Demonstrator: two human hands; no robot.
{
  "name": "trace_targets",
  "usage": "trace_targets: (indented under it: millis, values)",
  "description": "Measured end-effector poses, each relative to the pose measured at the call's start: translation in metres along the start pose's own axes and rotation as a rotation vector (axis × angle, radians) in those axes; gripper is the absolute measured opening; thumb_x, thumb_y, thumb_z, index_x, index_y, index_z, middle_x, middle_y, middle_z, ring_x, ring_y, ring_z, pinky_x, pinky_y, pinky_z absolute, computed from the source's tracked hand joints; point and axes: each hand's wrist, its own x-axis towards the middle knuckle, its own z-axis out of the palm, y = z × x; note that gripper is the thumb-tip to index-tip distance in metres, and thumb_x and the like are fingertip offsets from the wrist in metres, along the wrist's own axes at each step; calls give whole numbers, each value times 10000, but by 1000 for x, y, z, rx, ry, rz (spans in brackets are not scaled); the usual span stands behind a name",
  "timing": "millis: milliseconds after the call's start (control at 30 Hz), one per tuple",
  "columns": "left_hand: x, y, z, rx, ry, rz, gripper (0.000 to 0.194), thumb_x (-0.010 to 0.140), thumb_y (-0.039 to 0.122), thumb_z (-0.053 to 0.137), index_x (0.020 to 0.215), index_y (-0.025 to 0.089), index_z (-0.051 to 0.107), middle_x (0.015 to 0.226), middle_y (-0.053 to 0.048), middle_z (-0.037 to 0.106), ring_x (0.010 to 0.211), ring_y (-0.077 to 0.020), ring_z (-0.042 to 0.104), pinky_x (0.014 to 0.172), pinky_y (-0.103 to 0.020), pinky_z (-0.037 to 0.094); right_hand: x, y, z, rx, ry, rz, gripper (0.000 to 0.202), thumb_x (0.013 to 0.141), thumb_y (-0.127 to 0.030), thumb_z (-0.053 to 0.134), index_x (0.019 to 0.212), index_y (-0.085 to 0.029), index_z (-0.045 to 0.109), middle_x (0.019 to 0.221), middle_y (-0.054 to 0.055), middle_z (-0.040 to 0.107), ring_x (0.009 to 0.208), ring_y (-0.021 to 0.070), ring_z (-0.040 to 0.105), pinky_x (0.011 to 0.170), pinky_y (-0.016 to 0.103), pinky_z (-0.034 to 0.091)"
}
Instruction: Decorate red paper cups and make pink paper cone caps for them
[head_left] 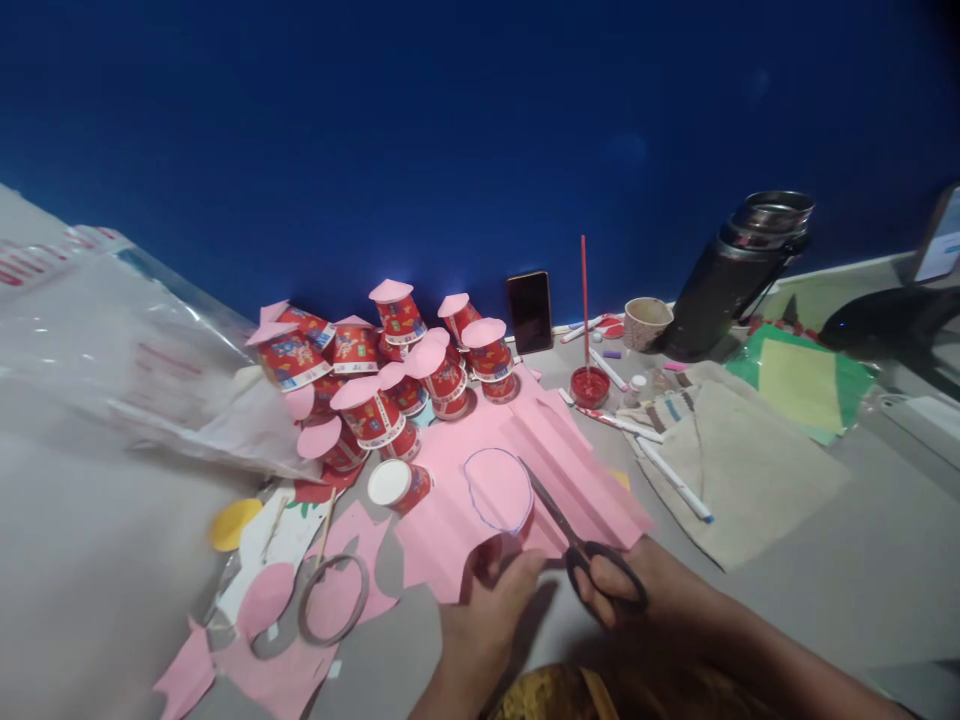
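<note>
A pink paper sheet (450, 530) with fold lines lies in front of me, a blue circle outlined on it. Its near edge is gripped by my left hand (491, 595), whose thumb is by the drawn line. My right hand (660, 575) has its fingers through the dark handles of a pair of scissors (559, 515). The blades lie along the right side of the blue outline, their tip near its top right. Beyond the sheet stand several red paper cups (367, 415) with pink paper cones on top. One red cup with a white top (390, 484) tilts beside the sheet.
A roll of tape (301, 610) rests among pink scraps (262, 660) at left, near a plastic bag (187, 360). A phone (530, 312) leans on the blue wall. Right are a red paint pot (589, 388), markers (675, 478), a cloth (750, 490) and a black flask (720, 280).
</note>
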Motion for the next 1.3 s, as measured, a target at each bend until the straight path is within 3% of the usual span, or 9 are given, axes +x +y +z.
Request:
trace_targets:
  millis: [100, 200, 367, 533, 733, 833, 967, 1100, 1300]
  values:
    - [9, 3, 7, 47, 149, -8, 575, 648, 716, 770, 461, 246, 497, 492, -4, 422, 584, -218, 511, 577, -357, 465, -1, -11, -2, -30, -18, 47, 194, 802, -369, 706, 692, -229, 628, 652, -21, 591, 619, 135, 438, 595, 253, 391]
    - [20, 5, 13, 21, 296, -56, 675, 749, 756, 661, 401, 272, 345, 447, 36, 277, 500, -145, 342, 526, -332, 385, 0, -10, 3, 231, 8, 191, 300, 835, -429, 722, 644, -219, 625, 604, -19, 565, 580, 124, 418, 547, 237, 374]
    - [40, 14, 21, -61, 304, 8, 605, 814, 667, 677, 428, 238, 497, 447, 4, 429, 517, -171, 478, 583, -318, 450, 4, 6, 17, 696, 106, 296, 626, 852, -811, 622, 735, -197, 593, 664, 1, 551, 537, 94, 388, 468, 204, 266]
    - [44, 23, 29, 165, 341, 1, 690, 821, 636, 698, 319, 246, 429, 383, -15, 391, 455, -172, 453, 534, -330, 362, 5, 5, 20, 1062, -20, 337, 702, 819, -881, 611, 825, -179, 594, 713, -13, 559, 449, 39, 335, 433, 165, 228]
    - [52, 12, 27, -35, 308, -24, 527, 757, 586, 786, 467, 168, 652, 432, -28, 521, 480, -168, 496, 536, -298, 391, -1, -14, 19, 605, 158, 346, 688, 823, -817, 623, 759, -133, 664, 633, 11, 585, 474, 60, 317, 453, 201, 229]
    - [55, 7, 29, -345, 185, -58, 452, 709, 555, 830, 571, 138, 722, 557, -66, 656, 544, -179, 595, 578, -285, 479, 1, -22, 16, 412, 188, 334, 587, 804, -713, 625, 722, -134, 677, 604, 24, 608, 493, 85, 362, 477, 224, 239]
    - [53, 7, 38, -686, 24, -21, 376, 638, 457, 901, 585, 133, 719, 568, -50, 659, 542, -161, 609, 587, -276, 526, 8, -31, 13, 358, 206, 383, 396, 707, -545, 595, 707, -156, 672, 589, 24, 622, 473, 99, 380, 487, 243, 261]
    - [50, 14, 47, -902, 59, -60, 356, 549, 382, 941, 585, 113, 711, 537, -40, 643, 494, -142, 586, 518, -257, 510, 13, -31, 12, 318, 210, 400, 302, 634, -458, 555, 658, -175, 660, 572, 24, 621, 473, 110, 403, 489, 253, 269]
    - [53, 11, 53, -987, 123, -42, 321, 592, 342, 930, 618, 99, 722, 569, -51, 669, 528, -144, 628, 564, -263, 563, 13, -21, 10, 228, 219, 323, 275, 705, -430, 590, 612, -183, 666, 592, 28, 626, 574, 139, 503, 577, 265, 355]
